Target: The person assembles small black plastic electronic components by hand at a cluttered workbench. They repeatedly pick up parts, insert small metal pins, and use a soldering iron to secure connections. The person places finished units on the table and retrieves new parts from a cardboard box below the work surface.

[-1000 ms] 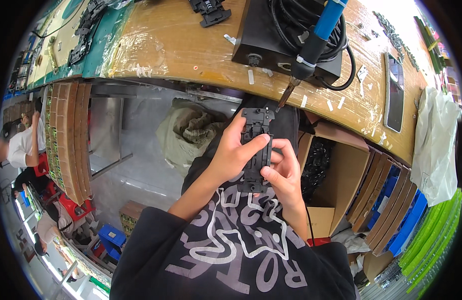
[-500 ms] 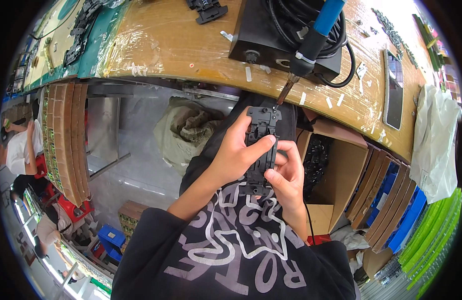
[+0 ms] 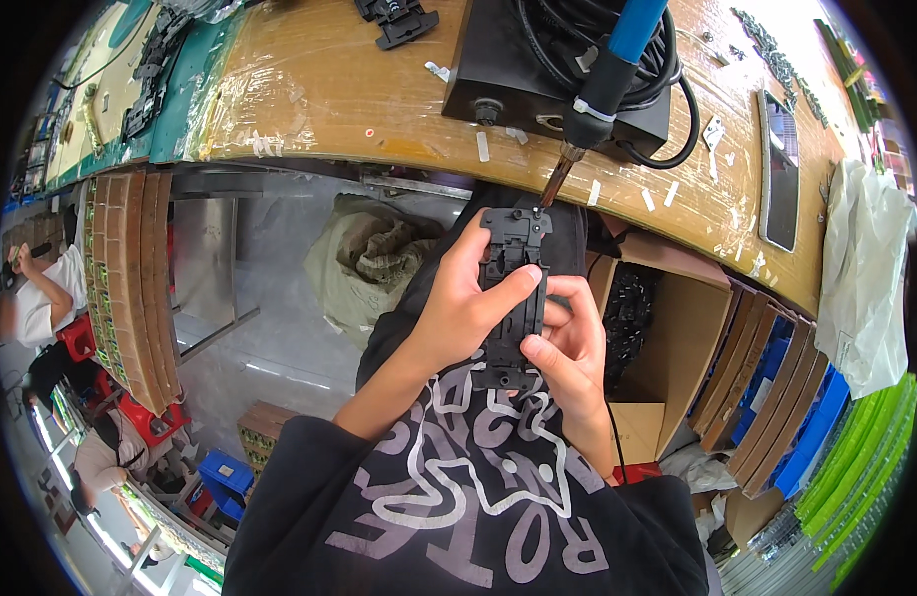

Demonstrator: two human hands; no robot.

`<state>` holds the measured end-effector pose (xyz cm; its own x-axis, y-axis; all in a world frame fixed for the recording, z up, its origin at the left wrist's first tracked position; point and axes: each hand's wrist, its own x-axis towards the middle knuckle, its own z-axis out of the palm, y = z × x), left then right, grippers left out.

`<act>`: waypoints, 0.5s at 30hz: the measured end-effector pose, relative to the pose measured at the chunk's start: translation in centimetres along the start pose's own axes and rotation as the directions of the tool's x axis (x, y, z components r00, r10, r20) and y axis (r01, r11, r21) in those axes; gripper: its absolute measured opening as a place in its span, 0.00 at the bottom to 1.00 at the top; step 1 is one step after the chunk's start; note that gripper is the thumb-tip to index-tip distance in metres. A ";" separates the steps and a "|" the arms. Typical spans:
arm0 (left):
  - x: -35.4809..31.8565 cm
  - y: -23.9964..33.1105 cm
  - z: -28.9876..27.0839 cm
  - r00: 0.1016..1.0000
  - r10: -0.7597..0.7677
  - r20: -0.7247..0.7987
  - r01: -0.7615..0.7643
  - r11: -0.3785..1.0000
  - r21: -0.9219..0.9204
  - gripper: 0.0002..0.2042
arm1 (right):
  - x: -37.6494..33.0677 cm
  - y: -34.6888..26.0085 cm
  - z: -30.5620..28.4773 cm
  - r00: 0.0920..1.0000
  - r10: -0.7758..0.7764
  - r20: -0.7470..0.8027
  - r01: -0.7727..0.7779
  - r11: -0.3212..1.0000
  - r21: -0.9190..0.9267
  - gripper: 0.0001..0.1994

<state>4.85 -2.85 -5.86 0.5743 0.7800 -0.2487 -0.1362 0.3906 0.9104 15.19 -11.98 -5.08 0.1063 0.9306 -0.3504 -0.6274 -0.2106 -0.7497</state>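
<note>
A long black plastic part (image 3: 516,238) is held upright in front of my chest, between both hands. My left hand (image 3: 466,298) closes round its left side, thumb pressed across the front. On the right edge, lower down, my right hand (image 3: 571,343) grips it with thumb and curled fingers. The tip of a soldering iron (image 3: 597,104) with a blue handle and black collar points down at the part's upper right corner. It appears to touch there, though the exact contact is too small to tell.
Behind the iron stands a black box (image 3: 518,84) with coiled cable, on a film-covered wooden table (image 3: 329,99). A phone (image 3: 778,174) lies to the right. Below the table edge, an open carton (image 3: 692,338) holds small black pieces. A sack (image 3: 364,263) sits on the floor; people work far left.
The view has shifted slightly, so the table and iron appear a little further left. Both hands keep their grip on the plastic part at the iron's tip.
</note>
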 end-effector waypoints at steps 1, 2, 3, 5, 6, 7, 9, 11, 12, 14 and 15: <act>0.0 0.0 0.0 1.000 0.004 0.000 -0.004 1.000 -0.003 0.15 | 0.0 0.0 0.0 1.000 0.004 0.004 -0.004 1.000 -0.003 0.20; 0.0 0.0 0.0 1.000 0.008 0.001 -0.008 1.000 -0.006 0.15 | 0.0 -0.1 0.0 1.000 0.005 0.003 -0.005 1.000 -0.004 0.20; 0.0 0.0 0.0 1.000 0.013 0.001 -0.013 1.000 -0.010 0.15 | 0.1 -0.1 0.0 1.000 0.005 0.002 -0.005 1.000 -0.004 0.20; 0.1 0.1 -0.1 1.000 0.012 0.001 -0.012 1.000 0.010 0.15 | 0.1 -0.1 0.0 1.000 0.008 0.002 -0.008 1.000 -0.010 0.20; 0.1 0.1 -0.1 1.000 0.012 0.000 -0.012 1.000 0.019 0.15 | 0.2 0.0 -0.1 1.000 0.007 0.004 -0.007 1.000 -0.016 0.20; 0.1 0.1 -0.1 1.000 0.009 0.003 -0.009 1.000 0.020 0.15 | 0.2 0.1 -0.1 1.000 0.005 0.006 -0.005 1.000 -0.021 0.20; 0.1 0.1 -0.2 1.000 0.004 0.007 -0.004 1.000 0.020 0.15 | 0.3 0.4 -0.2 1.000 0.003 0.006 -0.003 1.000 -0.011 0.20; 0.2 0.0 -0.2 1.000 0.012 0.018 -0.013 0.999 0.040 0.15 | 0.3 0.5 -0.4 1.000 -0.001 0.000 0.001 1.000 -0.015 0.20; 0.3 0.0 -0.2 1.000 0.017 0.024 -0.018 0.999 0.050 0.15 | 0.4 0.5 -0.4 1.000 0.000 -0.004 0.000 1.000 -0.022 0.19; 0.4 -0.3 -0.2 1.000 0.018 -0.009 -0.018 0.999 0.038 0.15 | 0.5 0.5 -0.4 1.000 0.019 -0.007 -0.019 0.999 -0.036 0.19; 0.4 -0.3 -0.3 0.999 0.019 -0.026 -0.018 0.999 0.031 0.15 | 0.7 0.5 -0.4 0.999 0.032 -0.011 -0.033 0.999 -0.040 0.19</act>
<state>4.93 -2.50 -6.35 0.5508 0.7994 -0.2399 -0.1212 0.3609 0.9247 15.25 -11.59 -5.89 0.0942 0.9200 -0.3804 -0.5992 -0.2528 -0.7596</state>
